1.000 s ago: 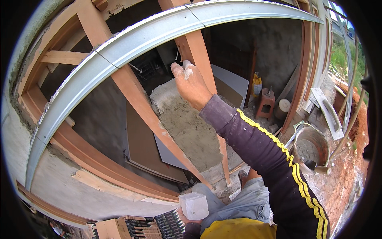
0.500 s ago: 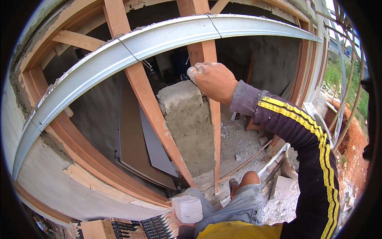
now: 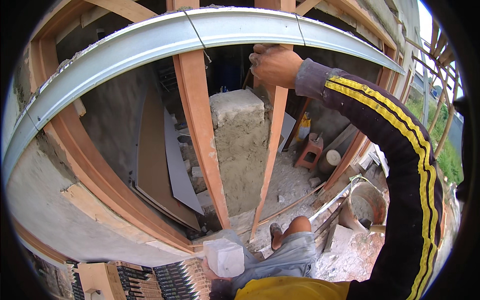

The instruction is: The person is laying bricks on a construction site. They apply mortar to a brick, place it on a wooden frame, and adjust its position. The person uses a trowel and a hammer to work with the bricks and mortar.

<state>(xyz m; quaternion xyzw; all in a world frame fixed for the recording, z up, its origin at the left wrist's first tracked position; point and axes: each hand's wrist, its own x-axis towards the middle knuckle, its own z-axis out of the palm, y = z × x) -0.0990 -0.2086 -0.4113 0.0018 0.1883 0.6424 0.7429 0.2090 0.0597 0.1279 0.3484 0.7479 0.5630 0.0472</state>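
Rubble and pale dust cover the floor (image 3: 287,182) we see from the head view, inside a half-finished room with rough grey walls. Across the top runs a silver metal beam (image 3: 240,31), bound with dark wire, and two wooden posts (image 3: 198,125) come down behind it. Between them stands a mortar-covered pillar (image 3: 241,155) with a flat, paler top. Large boards (image 3: 154,160) lean at the left; a red stool (image 3: 310,151) and a mortar-smeared bucket (image 3: 366,206) are on the right.

Low down, near a stack of boxes (image 3: 170,283), our left hand (image 3: 211,271) holds a white block (image 3: 224,257) — palm against its lower left side, the block in front of our lap. Well apart from it, our right hand (image 3: 276,65) is raised at the right post, just under the beam, fingers curled inward — we cannot tell whether they pinch anything.
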